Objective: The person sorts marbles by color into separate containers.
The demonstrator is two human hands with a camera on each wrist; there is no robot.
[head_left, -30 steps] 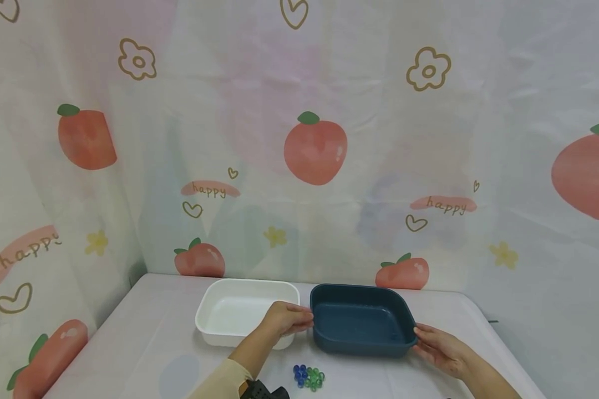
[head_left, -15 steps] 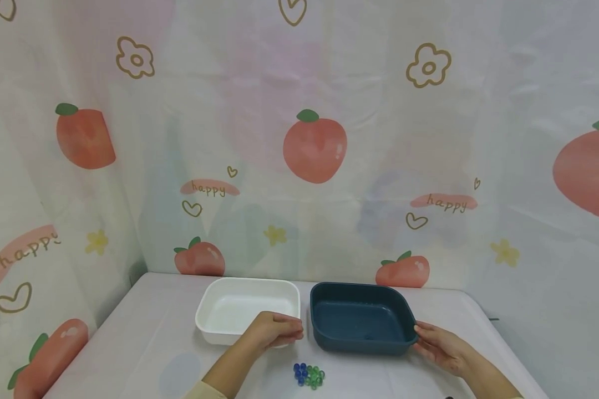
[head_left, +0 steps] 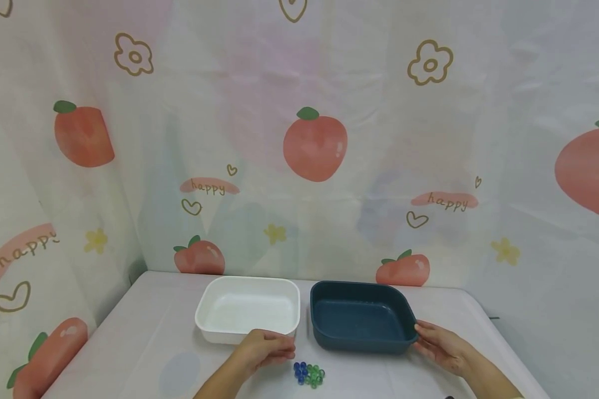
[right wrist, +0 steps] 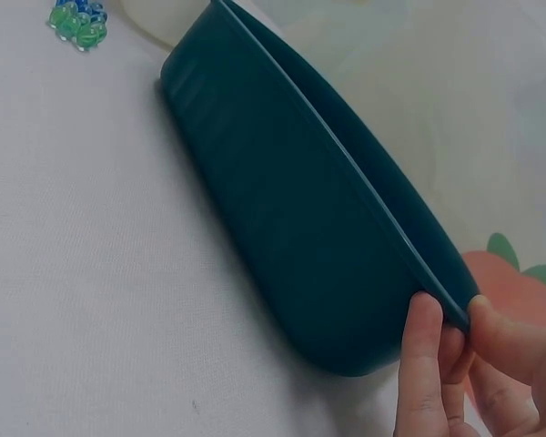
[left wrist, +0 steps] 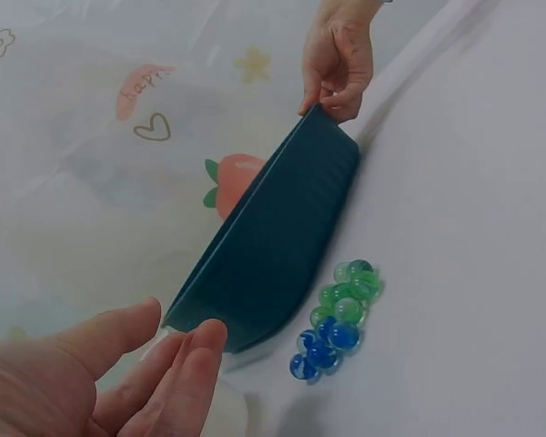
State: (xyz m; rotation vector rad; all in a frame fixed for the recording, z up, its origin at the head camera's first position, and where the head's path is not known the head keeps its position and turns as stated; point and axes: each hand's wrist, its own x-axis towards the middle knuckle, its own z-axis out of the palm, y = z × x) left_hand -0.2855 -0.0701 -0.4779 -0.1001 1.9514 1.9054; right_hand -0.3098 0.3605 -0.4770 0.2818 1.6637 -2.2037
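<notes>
My right hand (head_left: 444, 349) pinches the right end of a dark teal plastic basin (head_left: 364, 343). In the right wrist view the thumb lies at the basin's rim and the fingers (right wrist: 423, 364) against its outer wall. My left hand (head_left: 264, 350) is in front of the white basin (head_left: 219, 337), holding nothing, its thumb and fingers apart in the left wrist view. To the right of that hand lies a small cluster of glass marbles, blue marbles (head_left: 300, 373) on the left and green marbles (head_left: 315, 377) on the right. Both basins contain nothing visible.
A white cloth covers the table (head_left: 145, 338). Behind it hangs a pale curtain (head_left: 259, 221) printed with peaches, flowers and hearts. The two basins stand side by side at the back, a narrow gap between them.
My left hand has let go of the teal basin's left end and moved left and toward me, close to the marbles. The right hand stays on the basin's right end.
</notes>
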